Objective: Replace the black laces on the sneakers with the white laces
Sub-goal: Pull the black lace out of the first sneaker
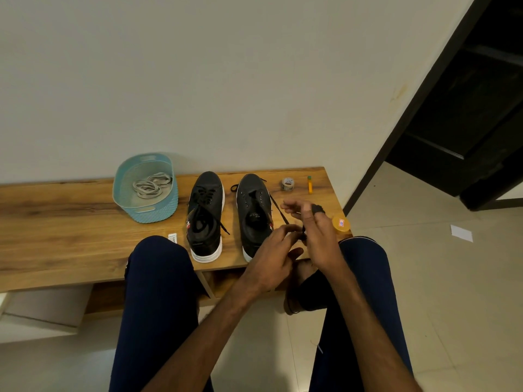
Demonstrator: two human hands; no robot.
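Two black sneakers with white soles stand on a wooden bench (70,222). The left sneaker (206,216) is laced in black. The right sneaker (253,213) shows bare eyelets. A loose black lace (278,209) runs from beside its toe toward my hands. My left hand (276,250) pinches this lace near the sneaker's heel. My right hand (317,230) has the lace wound around its fingers. White laces (151,186) lie coiled in a teal basket (158,213) at the left.
A tape roll (287,183), a yellow tube (310,184) and an orange-lidded jar (341,224) sit at the bench's right end. A white label (172,238) lies by the left sneaker. My knees are at the bench's front edge. A dark doorway opens at the right.
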